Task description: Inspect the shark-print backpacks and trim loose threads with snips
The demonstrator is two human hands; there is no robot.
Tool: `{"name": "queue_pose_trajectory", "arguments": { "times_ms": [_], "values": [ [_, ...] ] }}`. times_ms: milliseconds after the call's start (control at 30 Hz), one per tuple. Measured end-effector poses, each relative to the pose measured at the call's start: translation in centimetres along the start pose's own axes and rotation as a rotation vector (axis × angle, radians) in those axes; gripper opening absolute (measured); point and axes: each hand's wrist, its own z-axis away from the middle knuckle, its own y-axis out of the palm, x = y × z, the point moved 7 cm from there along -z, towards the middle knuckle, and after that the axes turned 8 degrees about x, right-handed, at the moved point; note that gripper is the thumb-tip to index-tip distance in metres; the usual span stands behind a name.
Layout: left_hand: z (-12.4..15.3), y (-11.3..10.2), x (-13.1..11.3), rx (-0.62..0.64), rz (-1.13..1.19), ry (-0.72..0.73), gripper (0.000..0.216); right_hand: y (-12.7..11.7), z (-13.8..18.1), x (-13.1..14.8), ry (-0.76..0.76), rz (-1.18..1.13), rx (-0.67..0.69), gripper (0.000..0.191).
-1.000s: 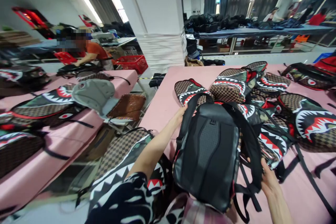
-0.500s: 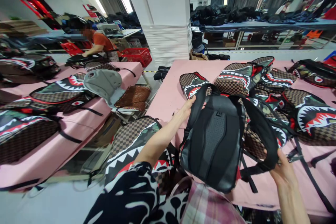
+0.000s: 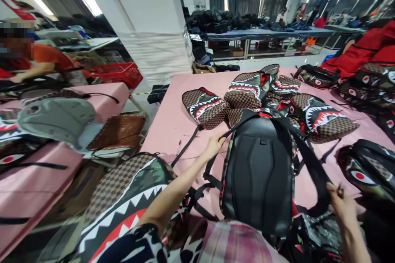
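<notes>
A black backpack [image 3: 258, 176] is held upright in front of me at the table's near edge, its padded back panel facing me. My left hand [image 3: 216, 144] is closed on its left shoulder strap near the top. On the other side my right hand [image 3: 341, 201] grips the right shoulder strap [image 3: 313, 172], pulling it out to the side in a wide loop. Just beyond lies a checkered backpack with a shark-mouth print [image 3: 205, 109]. Another shark-print backpack [image 3: 123, 201] is by my left forearm. The held backpack's front is hidden from me.
More shark-print backpacks [image 3: 322, 119] lie across the pink table [image 3: 166, 119]. One with a red eye print [image 3: 367, 172] is near my right hand. A grey chair [image 3: 61, 121] stands left, between tables. A person in orange [image 3: 49, 59] works at the left table.
My view has swung to the right. The backpack now stands straighter, with its back panel squarer to me. Both hands still hold the straps, and the left strap is drawn out to the side.
</notes>
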Motion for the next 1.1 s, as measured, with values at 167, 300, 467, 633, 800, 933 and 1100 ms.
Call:
{"name": "queue_pose_trajectory", "arguments": {
  "times_ms": [167, 300, 467, 633, 800, 933, 1100],
  "values": [
    [0.2, 4.4, -1.1, -0.135, -0.585, 0.304, 0.045, 0.0, 3.5, 2.3, -0.154, 0.472, -0.288, 0.036],
    [1.0, 13.0, -4.4, 0.205, -0.799, 0.720, 0.037, 10.5, 6.9, 7.2, -0.492, 0.190, 0.028, 0.034],
    [-4.2, 15.7, -4.4, 0.107, -0.912, 0.365, 0.037, 23.7, 5.4, 9.8, -0.634, 0.266, 0.518, 0.029],
    [-6.3, 14.1, -4.6, 0.250, -0.891, 0.353, 0.027, 24.8, 0.0, 11.4, -0.820, 0.899, 0.545, 0.033],
    [-6.3, 13.5, -5.6, 0.441, -0.834, 0.410, 0.019, 24.4, -0.5, 11.8, -0.892, 1.218, 0.707, 0.017],
    [-8.8, 12.8, -5.0, 0.379, -0.752, 0.074, 0.039, 24.9, 1.4, 11.7, -0.961, 1.315, 0.779, 0.020],
    [-11.4, 13.5, -3.4, 0.310, -0.519, -0.230, 0.031, 24.3, 3.3, 10.8, -1.071, 1.460, 0.718, 0.017]
  ]
}}
